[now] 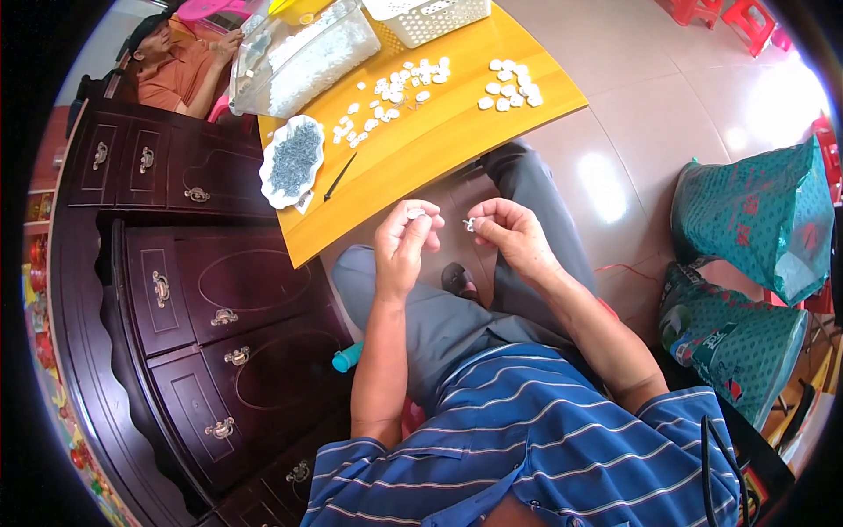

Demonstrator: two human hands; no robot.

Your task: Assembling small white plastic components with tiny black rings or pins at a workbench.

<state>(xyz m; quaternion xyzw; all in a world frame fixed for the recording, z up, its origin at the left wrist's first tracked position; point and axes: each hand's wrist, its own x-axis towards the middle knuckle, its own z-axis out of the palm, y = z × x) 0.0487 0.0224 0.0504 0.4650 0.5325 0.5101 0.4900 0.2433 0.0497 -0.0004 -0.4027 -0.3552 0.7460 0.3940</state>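
Pinching small white piece (415,213) in left hand (402,246), tiny metal part (470,225) gripped by right hand (514,235); both held over lap, just below yellow table (439,140) w/ scattered white pieces (395,97).

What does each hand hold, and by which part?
Left hand: small white piece, pinched at fingertips. Right hand: tiny metal part, pinched; exact part unclear.

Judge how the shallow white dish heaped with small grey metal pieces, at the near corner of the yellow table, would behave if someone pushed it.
The white dish sits close to the yellow table edge, so a push might slide it off. Its heaped grey pieces probably make it heavy for its size, and loose ones could spill.
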